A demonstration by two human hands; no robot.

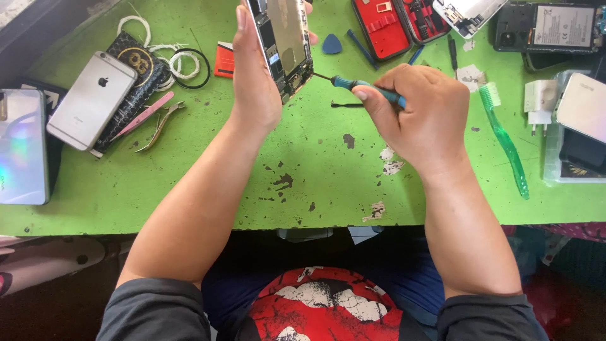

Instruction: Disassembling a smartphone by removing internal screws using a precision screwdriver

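The green painted desk [189, 189] looks matt and worn, its paint chipped to dark patches. The opened phone [285, 44] shows bare metal shielding with a dull shine. The teal screwdriver [366, 87] has a plastic handle and thin steel shaft. The silver phone [91, 101] is smooth brushed metal; the green toothbrush [505, 139] is translucent glossy plastic.

The left hand [255, 82] holds an opened phone [284, 44] upright on its edge above the green table [315, 183] — inner parts facing right. The right hand [420, 113] grips a teal-handled screwdriver [363, 85], its tip touching the phone's lower edge (a green toothbrush [505, 139] lies just beside).
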